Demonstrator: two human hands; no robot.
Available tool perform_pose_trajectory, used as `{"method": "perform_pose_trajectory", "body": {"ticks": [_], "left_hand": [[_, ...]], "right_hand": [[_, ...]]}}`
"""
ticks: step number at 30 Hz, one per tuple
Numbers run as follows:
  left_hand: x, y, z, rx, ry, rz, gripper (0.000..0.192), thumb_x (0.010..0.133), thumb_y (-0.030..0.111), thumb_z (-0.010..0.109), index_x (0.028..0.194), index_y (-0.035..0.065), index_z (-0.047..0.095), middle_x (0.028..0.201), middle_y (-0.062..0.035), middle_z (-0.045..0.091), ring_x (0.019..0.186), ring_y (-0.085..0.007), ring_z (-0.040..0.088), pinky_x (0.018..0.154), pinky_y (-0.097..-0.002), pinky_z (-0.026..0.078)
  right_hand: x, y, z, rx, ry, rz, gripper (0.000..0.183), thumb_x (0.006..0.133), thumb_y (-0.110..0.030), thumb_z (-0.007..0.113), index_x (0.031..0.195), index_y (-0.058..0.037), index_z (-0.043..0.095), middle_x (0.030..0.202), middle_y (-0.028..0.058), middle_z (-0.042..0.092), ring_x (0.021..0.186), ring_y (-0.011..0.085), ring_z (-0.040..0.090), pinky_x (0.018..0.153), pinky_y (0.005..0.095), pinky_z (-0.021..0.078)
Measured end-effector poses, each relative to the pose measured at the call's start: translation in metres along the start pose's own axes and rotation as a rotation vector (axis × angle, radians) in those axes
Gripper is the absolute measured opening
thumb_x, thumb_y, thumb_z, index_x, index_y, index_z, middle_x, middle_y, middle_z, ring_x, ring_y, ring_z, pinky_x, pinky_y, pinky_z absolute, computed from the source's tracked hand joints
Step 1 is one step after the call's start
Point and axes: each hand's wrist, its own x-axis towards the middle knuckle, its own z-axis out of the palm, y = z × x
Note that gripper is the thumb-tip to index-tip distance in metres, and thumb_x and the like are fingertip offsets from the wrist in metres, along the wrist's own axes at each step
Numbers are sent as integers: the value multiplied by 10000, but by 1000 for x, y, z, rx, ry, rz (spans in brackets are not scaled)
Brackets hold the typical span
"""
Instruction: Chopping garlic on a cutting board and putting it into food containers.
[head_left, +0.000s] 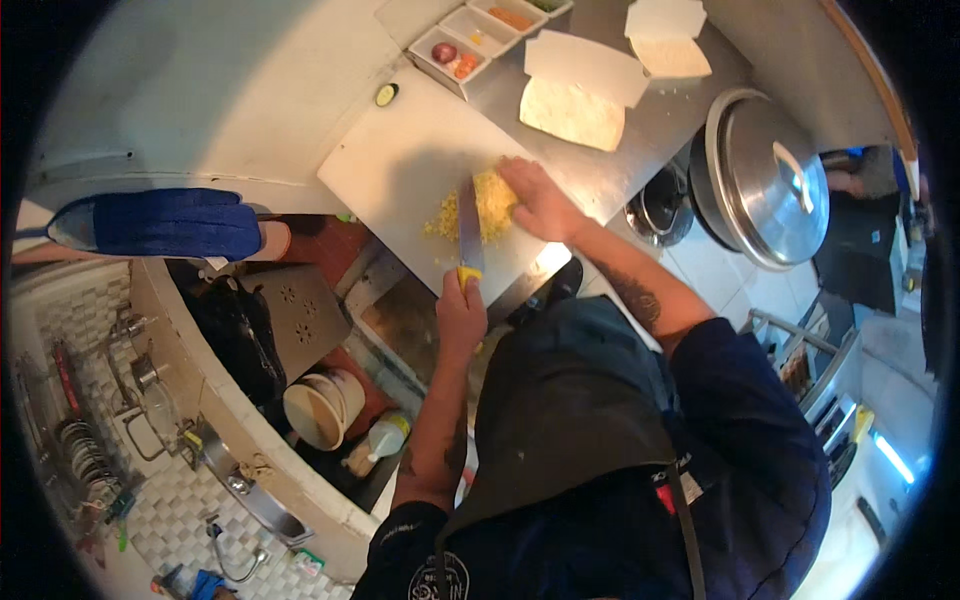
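Observation:
My left hand (460, 309) is closed around the yellow handle of a kitchen knife (470, 225). The blade points away from me and stands at the left edge of a mound of yellow food (493, 201), too fine to name surely. Finely chopped yellow bits (444, 219) lie left of the blade. My right hand (534, 199) cups the right side of the mound, fingers at its far edge and thumb nearer me. Both hands are over a white cutting board (375, 161) on a steel counter. A cut piece of green vegetable (387, 94) lies by the board's far left edge.
Beyond the board stand white containers (480, 34) holding an onion and other ingredients. Two open cardboard boxes (574, 112) (667, 56) lie on the counter. Right of it is a large lidded pot (776, 180). Buckets (322, 409) and a blue oven mitt (176, 223) are at left.

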Motion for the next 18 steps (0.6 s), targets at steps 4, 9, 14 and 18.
{"method": "perform_pose_trajectory", "body": {"ticks": [4,9,14,18], "left_hand": [[-2,0,21,4,54,49,205,1000,186,506,1091,2,495,868,-266,633,823,-480,619,711,-557,463],[2,7,37,17,72,38,238,1002,180,499,1112,-24,444,923,-341,623,920,-564,576,754,-619,428],[2,9,44,-74,12,-26,232,1003,183,497,1083,-25,430,952,-366,622,944,-572,573,781,-624,425],[-14,12,60,-57,-12,-14,246,1017,221,497,1087,-7,436,935,-340,623,885,-567,580,744,-607,442]], "right_hand": [[23,-6,17,-92,-5,-29,601,819,-125,523,1395,39,469,1393,254,497,1311,429,447,1164,457,323],[4,-28,26,115,-53,30,518,882,-185,513,1353,30,490,1343,257,506,1279,431,468,1099,454,384],[13,-44,32,69,173,172,546,917,-299,640,1342,14,503,1321,242,523,1232,414,509,1052,439,430],[10,-53,46,50,207,276,531,909,-268,663,1350,-13,513,1319,221,544,1230,398,525,1045,421,443]]}}
